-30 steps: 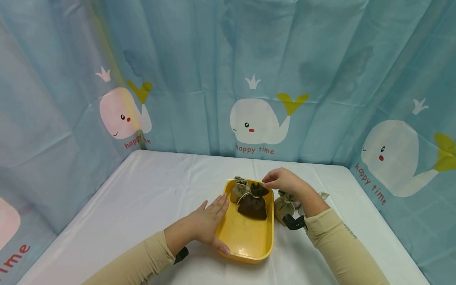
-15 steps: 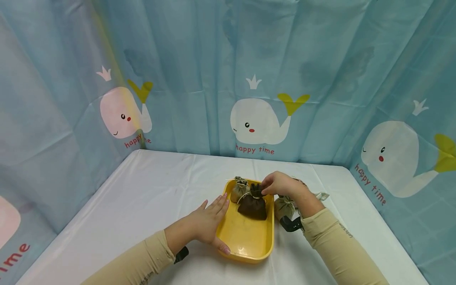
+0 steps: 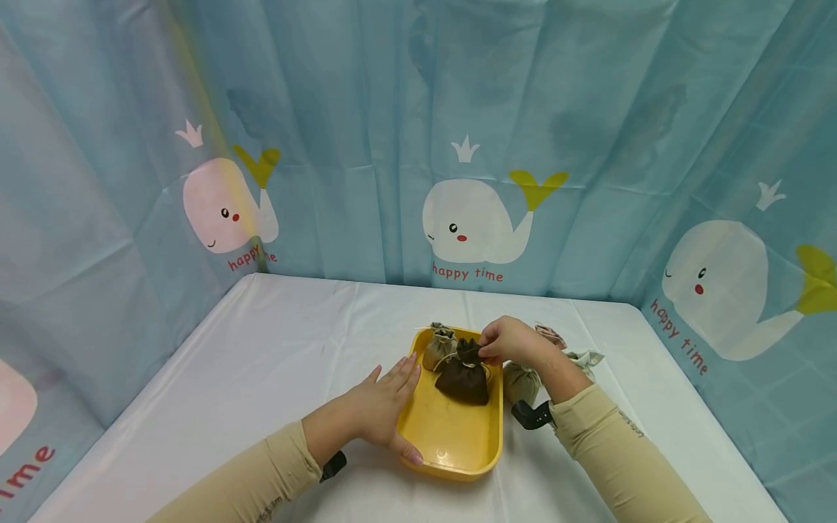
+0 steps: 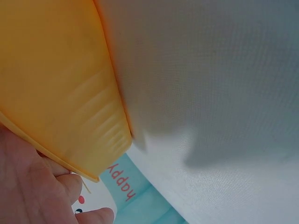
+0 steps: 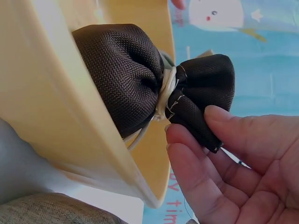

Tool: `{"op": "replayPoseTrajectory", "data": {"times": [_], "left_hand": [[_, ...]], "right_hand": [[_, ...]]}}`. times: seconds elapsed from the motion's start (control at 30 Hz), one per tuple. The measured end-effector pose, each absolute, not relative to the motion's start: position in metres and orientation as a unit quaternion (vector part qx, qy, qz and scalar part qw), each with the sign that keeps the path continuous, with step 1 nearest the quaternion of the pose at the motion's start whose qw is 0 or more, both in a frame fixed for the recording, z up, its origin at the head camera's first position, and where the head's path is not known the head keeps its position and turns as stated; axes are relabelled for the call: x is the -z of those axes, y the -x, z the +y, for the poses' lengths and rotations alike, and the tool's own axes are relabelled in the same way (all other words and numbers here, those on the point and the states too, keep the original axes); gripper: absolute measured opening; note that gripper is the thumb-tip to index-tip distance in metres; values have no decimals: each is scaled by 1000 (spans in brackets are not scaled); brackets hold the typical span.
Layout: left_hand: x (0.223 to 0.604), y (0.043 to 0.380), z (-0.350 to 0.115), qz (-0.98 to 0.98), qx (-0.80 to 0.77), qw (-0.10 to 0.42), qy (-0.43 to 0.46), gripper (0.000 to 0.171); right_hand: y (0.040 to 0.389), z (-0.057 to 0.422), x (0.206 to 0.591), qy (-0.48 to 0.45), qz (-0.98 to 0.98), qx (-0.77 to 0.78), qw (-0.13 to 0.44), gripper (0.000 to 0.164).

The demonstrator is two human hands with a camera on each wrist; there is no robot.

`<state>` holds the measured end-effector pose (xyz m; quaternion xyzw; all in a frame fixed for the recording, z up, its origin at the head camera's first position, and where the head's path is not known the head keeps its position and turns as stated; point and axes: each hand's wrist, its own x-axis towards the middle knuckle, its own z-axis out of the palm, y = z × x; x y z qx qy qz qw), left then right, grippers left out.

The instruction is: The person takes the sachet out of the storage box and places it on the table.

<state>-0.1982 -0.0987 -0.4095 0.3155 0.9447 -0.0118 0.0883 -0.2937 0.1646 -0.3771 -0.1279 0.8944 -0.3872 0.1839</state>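
The person's right hand reaches over the right rim of the yellow tray, thumb and fingertips pinching the gathered top of a dark brown pouch, which sits inside the tray's far half next to a greenish pouch. Along the tray's left rim lies the left hand, fingers straight and spread wide, while I spot an olive pouch just outside the tray's right side.

The left hand lies spread along the left rim of a yellow tray. At the far end, the right hand pinches the top of a dark pouch beside an olive pouch; more pouches sit right of the tray.
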Motion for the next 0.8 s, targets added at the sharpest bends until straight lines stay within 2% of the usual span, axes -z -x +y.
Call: {"op": "replayPoseTrajectory", "data": {"times": [0.23,0.8], "left_hand": [[411,199,-99,946,14,89,-311,137],[410,198,-99,945,15,89,-315,136]], "right_hand": [[292,165,374,135,896,385,174,7],[280,182,340,178,894,389,137,9]]}}
